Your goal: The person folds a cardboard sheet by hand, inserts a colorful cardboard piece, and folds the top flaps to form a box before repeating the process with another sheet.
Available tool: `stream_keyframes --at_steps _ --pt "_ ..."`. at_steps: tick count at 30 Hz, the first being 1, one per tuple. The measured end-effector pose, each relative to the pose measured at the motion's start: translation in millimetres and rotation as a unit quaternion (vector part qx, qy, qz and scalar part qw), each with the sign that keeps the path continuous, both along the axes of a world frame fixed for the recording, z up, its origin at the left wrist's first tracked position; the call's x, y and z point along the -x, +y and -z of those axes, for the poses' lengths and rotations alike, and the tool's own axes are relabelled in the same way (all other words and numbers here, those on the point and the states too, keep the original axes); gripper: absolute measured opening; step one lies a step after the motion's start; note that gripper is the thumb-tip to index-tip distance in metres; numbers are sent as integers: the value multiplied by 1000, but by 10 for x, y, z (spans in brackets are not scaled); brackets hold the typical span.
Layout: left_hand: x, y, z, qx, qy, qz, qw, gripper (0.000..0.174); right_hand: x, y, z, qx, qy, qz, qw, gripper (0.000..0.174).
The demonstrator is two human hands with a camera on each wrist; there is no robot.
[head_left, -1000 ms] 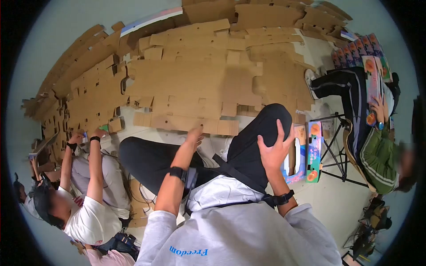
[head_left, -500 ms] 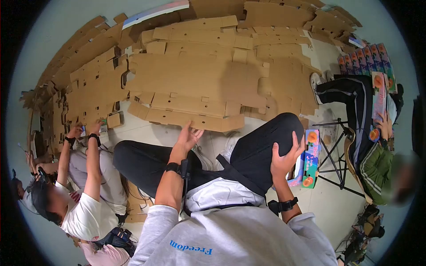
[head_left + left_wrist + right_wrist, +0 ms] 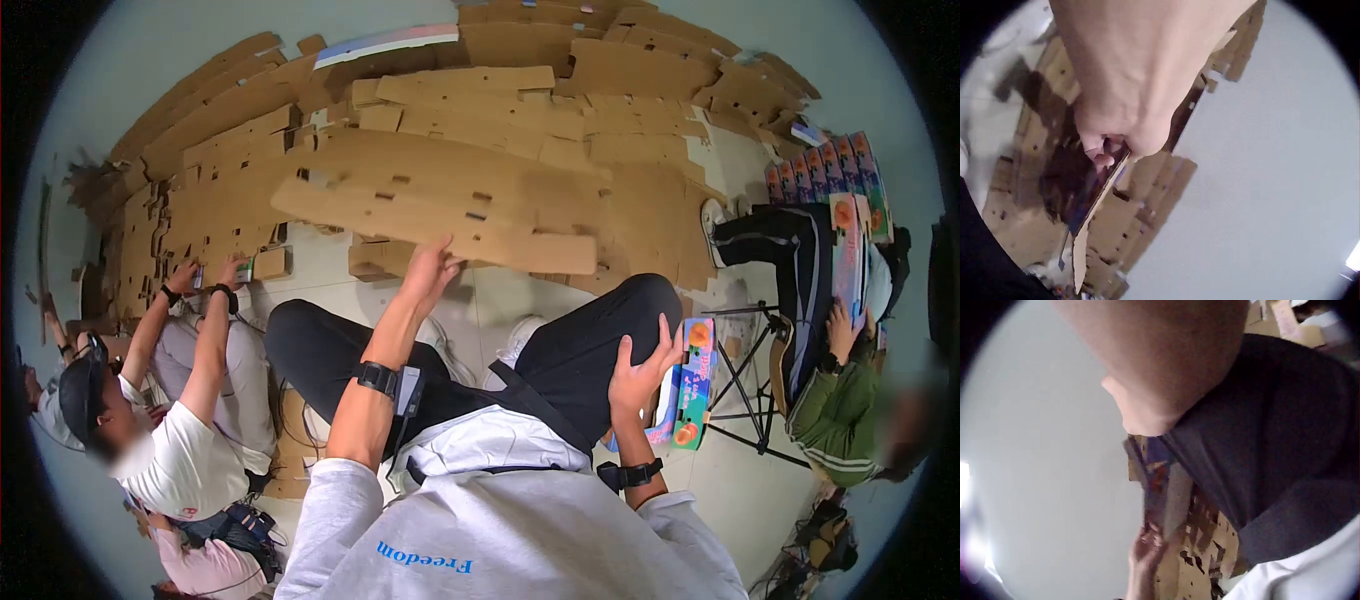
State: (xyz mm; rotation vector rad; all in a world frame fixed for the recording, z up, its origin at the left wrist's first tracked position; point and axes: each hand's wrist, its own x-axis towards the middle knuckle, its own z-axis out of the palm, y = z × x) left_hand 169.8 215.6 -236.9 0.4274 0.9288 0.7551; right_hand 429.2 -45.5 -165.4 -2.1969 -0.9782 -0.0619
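Trousers (image 3: 335, 350), black, frame the nearest part of the view, and on one raised knee (image 3: 650, 300) rests the right hand (image 3: 643, 375), fingers spread, holding nothing. Ahead, the left hand (image 3: 430, 272) pinches the near edge of a large cardboard sheet (image 3: 425, 205) between thumb and fingers. As for progress, the sheet's near side is up off the pale floor (image 3: 490, 295) and tilted; it does not lie flat. Whether its far side touches the cardboard beneath cannot be told.

The sheet is plain brown and unfolded, with small dark slots and a long near flap; its outline is slightly blurred. Beside the right knee stands a colorful printed box (image 3: 697, 380). To the left, a person in a white shirt (image 3: 190, 460) reaches down to the floor; to the right, one in a green jacket (image 3: 835, 415) holds another printed box (image 3: 848, 250).

Beyond, many flattened sheets (image 3: 655, 200) already lie spread and overlapping, with more at the back (image 3: 640, 70) near the wall (image 3: 120, 90). More printed boxes (image 3: 835, 180) stand in a row at the far right. How many pieces remain to be handled cannot be told.
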Motion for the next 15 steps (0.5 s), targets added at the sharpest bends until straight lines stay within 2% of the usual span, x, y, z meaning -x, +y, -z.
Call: stream_keyframes --at_steps 1,4,6,8,12,13,15 --pt "-102 16 -299 -19 -19 -22 999 17 2 3 -12 5 -1 2 1000 64" --pt "-435 99 -1163 -91 -35 -5 995 12 7 -12 -56 31 -85 -60 994 60" --pt "-580 153 -1452 -154 -94 66 981 14 29 -1 -42 41 -139 -99 984 49" --pt "-761 -10 -1987 -150 -123 99 976 17 62 11 21 40 -149 -116 981 46" --pt "-547 -173 -2255 -167 -152 246 942 26 55 68 139 -14 12 -11 1000 44" --pt "-463 -241 -2292 -183 -179 215 942 29 -94 55 283 -61 75 29 995 42" --pt "-110 -228 -2246 -163 -148 192 956 30 -465 3 536 -160 218 100 958 42"
